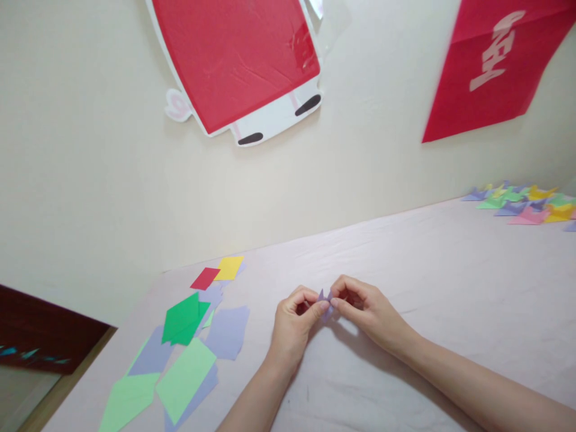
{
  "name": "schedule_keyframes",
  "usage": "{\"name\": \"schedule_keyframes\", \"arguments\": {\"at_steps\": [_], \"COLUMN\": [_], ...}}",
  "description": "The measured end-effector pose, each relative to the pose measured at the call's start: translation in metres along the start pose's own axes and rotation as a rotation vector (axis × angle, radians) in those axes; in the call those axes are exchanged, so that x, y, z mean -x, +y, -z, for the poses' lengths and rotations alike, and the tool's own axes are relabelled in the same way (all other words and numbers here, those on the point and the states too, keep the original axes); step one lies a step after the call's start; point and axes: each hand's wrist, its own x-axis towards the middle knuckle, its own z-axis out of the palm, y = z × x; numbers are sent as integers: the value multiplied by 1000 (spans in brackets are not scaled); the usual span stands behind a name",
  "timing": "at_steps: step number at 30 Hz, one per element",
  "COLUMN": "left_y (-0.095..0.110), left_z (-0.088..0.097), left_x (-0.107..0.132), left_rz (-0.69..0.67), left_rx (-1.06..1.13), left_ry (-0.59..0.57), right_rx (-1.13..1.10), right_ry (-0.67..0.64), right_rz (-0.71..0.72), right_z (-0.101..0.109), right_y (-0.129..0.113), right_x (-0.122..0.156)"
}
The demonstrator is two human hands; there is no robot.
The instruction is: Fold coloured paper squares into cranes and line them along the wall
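Left of my hands lie loose coloured sheets (184, 360); at the table (450, 288) centre my left hand (294, 324) and right hand (369, 309) both pinch a small purple paper (323, 296), mid-fold I judge; folded pieces (526, 204) pile far right.
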Motion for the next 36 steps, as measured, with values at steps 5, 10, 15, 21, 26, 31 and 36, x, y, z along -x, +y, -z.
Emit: {"name": "schedule_keyframes", "arguments": {"at_steps": [5,10,15,21,26,31,36], "left_y": [0,0,-4,-6,0,0,-3], "left_z": [-1,-4,-7,-8,-12,-18,-19], "left_x": [0,2,5,8,7,1,-4], "left_rz": [-16,7,-32,-103,-94,-67,-46], "left_rx": [-18,-77,-125,-258,-213,-64,-11], "left_ry": [3,-16,-27,40,18,-7,23], "right_rx": [-7,20,151,171,191,193,118], "right_ry": [7,-3,-23,5,28,67,120], "right_rz": [5,0,21,32,53,60,-1], "right_z": [1,-1,-6,-4,-1,0,6], "right_y": [1,0,-2,-2,-2,-1,1], "right_x": [0,0,1,1,2,1,-2]}}
